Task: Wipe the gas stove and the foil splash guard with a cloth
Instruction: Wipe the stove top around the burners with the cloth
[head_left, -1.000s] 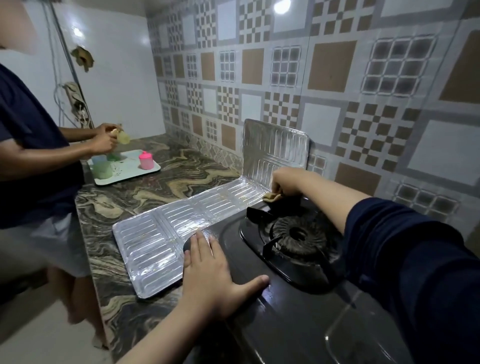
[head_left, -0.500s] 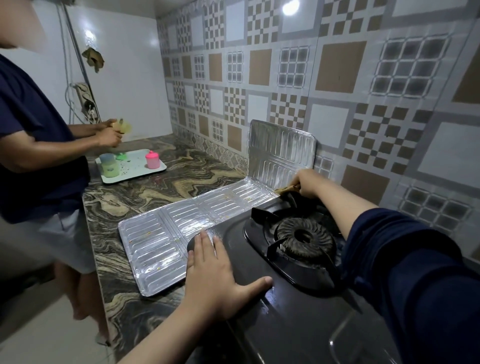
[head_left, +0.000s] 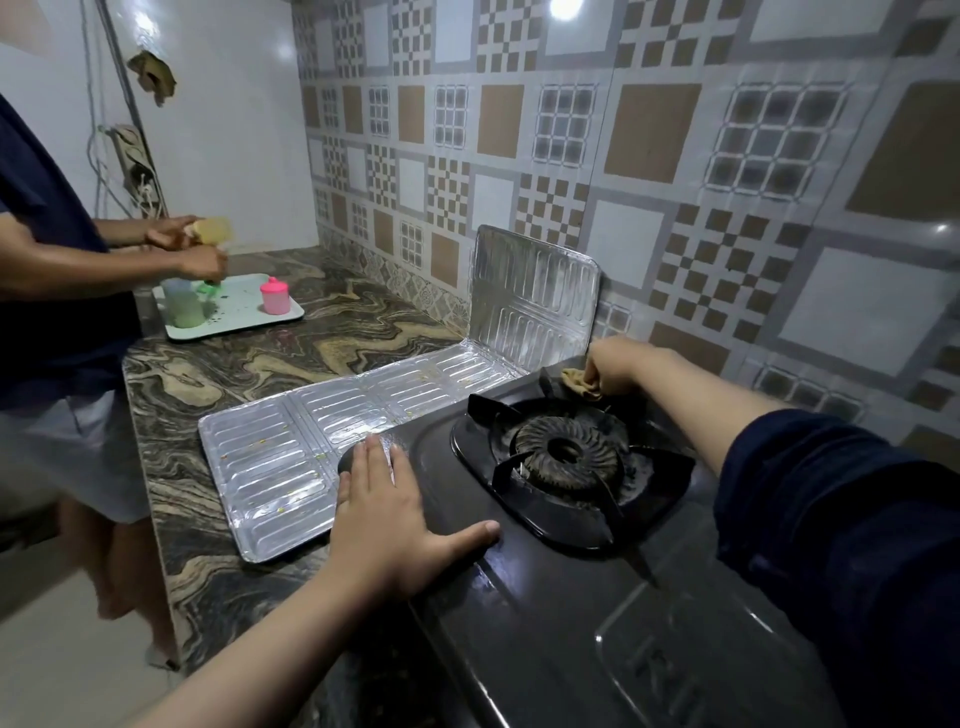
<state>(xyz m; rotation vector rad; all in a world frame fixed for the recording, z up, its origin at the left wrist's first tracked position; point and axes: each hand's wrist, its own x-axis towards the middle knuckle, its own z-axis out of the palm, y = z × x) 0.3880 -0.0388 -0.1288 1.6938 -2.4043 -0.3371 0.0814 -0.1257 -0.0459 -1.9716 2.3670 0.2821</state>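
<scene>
The black gas stove (head_left: 545, 613) fills the lower right, with its round burner (head_left: 566, 457) and pan support in the middle. My left hand (head_left: 395, 514) lies flat on the stove's front left corner, fingers straight, thumb spread. My right hand (head_left: 613, 366) grips a small brown cloth (head_left: 579, 382) at the stove's far edge, just behind the burner. The foil splash guard (head_left: 363, 415) lies mostly flat on the counter left of the stove. One of its panels (head_left: 535, 301) stands upright against the tiled wall.
The marbled counter (head_left: 249, 364) runs along the patterned tile wall. A pale tray (head_left: 244, 312) at its far end carries a pink cup (head_left: 275, 295) and a green bottle. Another person (head_left: 57, 291) stands at the left, handling something over the tray.
My right hand with the cloth has moved right along the stove's back edge, away from the upright foil panel. My left hand has stayed put.
</scene>
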